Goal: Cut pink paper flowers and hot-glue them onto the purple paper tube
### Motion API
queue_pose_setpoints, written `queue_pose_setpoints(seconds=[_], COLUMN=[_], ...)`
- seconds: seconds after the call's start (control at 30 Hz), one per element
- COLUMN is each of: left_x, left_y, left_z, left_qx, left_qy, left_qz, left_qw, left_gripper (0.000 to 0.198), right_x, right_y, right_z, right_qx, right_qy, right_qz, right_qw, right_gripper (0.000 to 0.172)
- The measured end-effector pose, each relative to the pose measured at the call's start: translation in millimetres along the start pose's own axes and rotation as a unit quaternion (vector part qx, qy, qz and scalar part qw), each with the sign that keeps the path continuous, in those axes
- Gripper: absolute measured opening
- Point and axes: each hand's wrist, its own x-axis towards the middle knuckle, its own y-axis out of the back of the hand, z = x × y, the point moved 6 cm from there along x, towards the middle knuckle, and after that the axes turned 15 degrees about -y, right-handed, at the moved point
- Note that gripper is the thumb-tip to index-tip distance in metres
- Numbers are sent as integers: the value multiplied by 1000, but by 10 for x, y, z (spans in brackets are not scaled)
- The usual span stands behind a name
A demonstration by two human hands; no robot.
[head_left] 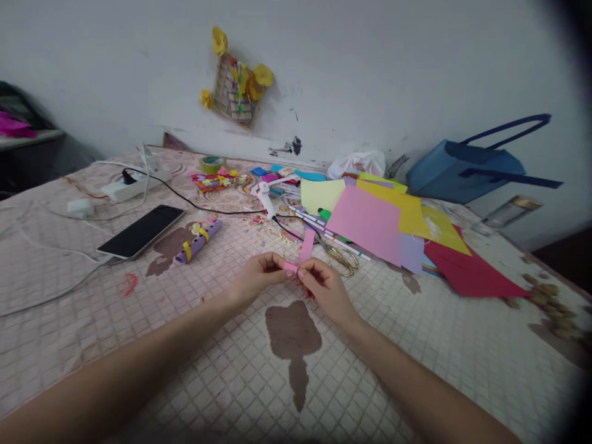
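Hands: two, both the person's own; the left hand and right hand are raised close together at the centre of the view.

Fingers: narrow on both hands; the thumbs and fingertips pinch the paper between them.

Held item: one pink paper strip, bent at a corner. One length rises upright and the other points toward the left hand.

Nearest things: one pair of gold-handled scissors lies just beyond the right hand. One white glue gun lies farther ahead, its black cord trailing.

Paper: at least six overlapping sheets lie to the right, in pink, yellow, pale green, lilac and crimson.

Left side: one black smartphone, one purple paper roll with two yellow bands, and one white power strip.

Back edge: one tape roll, one white plastic bag and one blue tote bag.

Surface: a quilted, stained cover lies beneath everything.

Wall: one yellow-flowered craft hangs there.
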Motion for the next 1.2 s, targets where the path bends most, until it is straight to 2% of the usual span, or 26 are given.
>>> queue_pose_setpoints(seconds=[0.27, 0.4, 0.53, 1.2], left_x=[-18, -30, -44, -74], left_y=[-18, -22, -34, -49], left_z=[-8, -9, -24, 1], left_qx=[-25, -61, -77, -37], left_qy=[37, 65, 90, 109], left_qz=[7, 31, 31, 25], left_qw=[999, 996, 992, 993], left_gripper=[25, 35, 40, 41], right_x=[-3, -1, 1, 0], right_y=[-19, -20, -24, -18], right_z=[9, 25, 44, 36], right_qx=[5, 9, 24, 7], right_qy=[-7, -14, -23, -23], right_qz=[-11, -15, -24, -36], right_qw=[1000, 1000, 999, 999], right_gripper=[16, 19, 25, 21])
